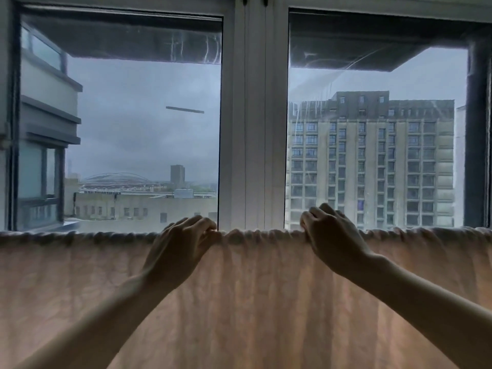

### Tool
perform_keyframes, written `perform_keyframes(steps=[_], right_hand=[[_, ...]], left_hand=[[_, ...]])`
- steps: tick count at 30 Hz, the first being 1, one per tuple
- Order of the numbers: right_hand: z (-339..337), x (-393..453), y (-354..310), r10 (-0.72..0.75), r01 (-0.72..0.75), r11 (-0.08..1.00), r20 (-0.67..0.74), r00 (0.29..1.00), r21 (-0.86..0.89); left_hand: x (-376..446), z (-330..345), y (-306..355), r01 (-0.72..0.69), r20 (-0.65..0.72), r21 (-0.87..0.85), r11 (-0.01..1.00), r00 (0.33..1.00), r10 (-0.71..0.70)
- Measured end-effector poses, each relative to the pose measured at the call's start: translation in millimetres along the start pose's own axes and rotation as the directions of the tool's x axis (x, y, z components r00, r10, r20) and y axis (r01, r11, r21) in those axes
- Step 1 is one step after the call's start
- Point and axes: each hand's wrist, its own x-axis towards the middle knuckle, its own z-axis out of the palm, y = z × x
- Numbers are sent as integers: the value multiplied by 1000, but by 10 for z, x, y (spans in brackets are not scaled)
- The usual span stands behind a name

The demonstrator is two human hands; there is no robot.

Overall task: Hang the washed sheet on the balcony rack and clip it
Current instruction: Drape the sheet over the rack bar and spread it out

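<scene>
Looking like the hanging's basically done, pinkish sheet draped over the rack from 9 to 3 o'clock, left hand and right hand each gripping its bunched top edge, no clips visible yet.

Sheet: pale peach-pink, plain, with faint vertical crease shading. Window frame: white. Sky: grey-blue. Building outside: beige-grey with a regular grid of dark windows and a darker top storey.
</scene>
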Motion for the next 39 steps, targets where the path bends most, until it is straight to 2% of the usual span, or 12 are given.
perform_keyframes(steps=[1,3,6,10,14,16,19,23,29,33,39], right_hand=[[-9,13,-49,-36,36,999,-10,999,13],[-21,51,-190,-97,99,979,-17,995,177],[14,106,-452,-118,98,926,34,992,364],[92,76,-606,-138,127,944,15,990,304],[145,-35,-404,-84,88,976,-33,996,198],[164,-60,-298,-30,36,982,-30,999,184],[150,9,-363,14,0,974,-61,998,227],[146,65,-690,-80,100,952,-82,993,288],[133,201,-1017,-250,243,900,-27,968,361],[148,341,-1234,-233,221,897,-14,972,383],[228,405,-1626,-177,178,927,-32,984,332]], left_hand=[[-18,-29,-62,13,-2,5,1000,1000,-13],[-51,-71,-149,42,9,-5,999,999,-42],[-87,-108,-200,54,22,-49,997,998,-53],[-79,-99,-215,47,-2,-31,998,999,-48],[-97,-29,-192,14,-3,25,1000,1000,-14],[-81,-12,-173,-30,41,4,1000,999,30],[-9,-27,-180,-19,74,-70,997,997,24],[-26,-61,-212,-7,99,-99,995,995,17],[-124,-351,-494,4,213,33,999,977,-11],[-172,-587,-795,65,241,79,995,967,-82],[-392,-882,-1270,34,207,130,991,976,-60]])
